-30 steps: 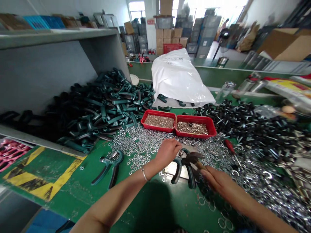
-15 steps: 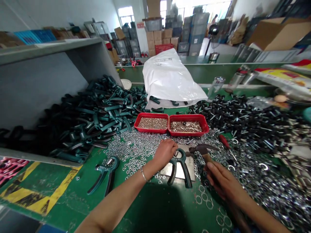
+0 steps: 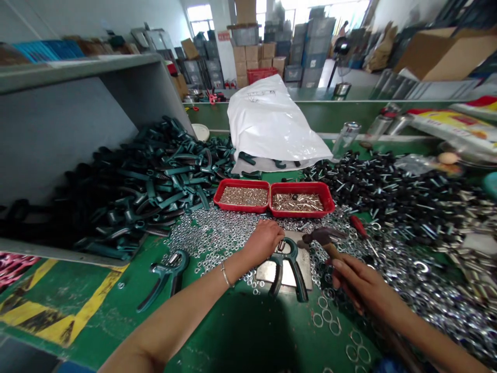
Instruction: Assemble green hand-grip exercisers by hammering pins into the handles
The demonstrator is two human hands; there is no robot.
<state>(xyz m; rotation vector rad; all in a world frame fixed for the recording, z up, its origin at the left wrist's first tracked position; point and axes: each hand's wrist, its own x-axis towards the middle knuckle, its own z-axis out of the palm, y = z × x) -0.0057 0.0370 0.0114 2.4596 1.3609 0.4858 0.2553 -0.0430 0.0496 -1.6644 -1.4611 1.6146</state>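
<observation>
Handles of dark teal plastic splayed down from the grip trainer [image 3: 297, 274], with a steel spring at its top. It lay on a metal plate [image 3: 306, 267] on the green tabletop [image 3: 240, 331]. The left hand [image 3: 264, 239] pinched its spring end, and the right hand [image 3: 357, 287] was closed round a hammer [image 3: 323, 237] just beside it. Loose washers [image 3: 217, 233], two red trays [image 3: 269, 200] and stacked cartons [image 3: 267, 57] lay beyond.

Bright daylight pours from the far windows [image 3: 200, 13], blown out white at the top. A soft shadow falls on the desk [image 3: 240, 331] at its near edge. Edges bend and smear; washers [image 3: 427, 295] at the right blur.
</observation>
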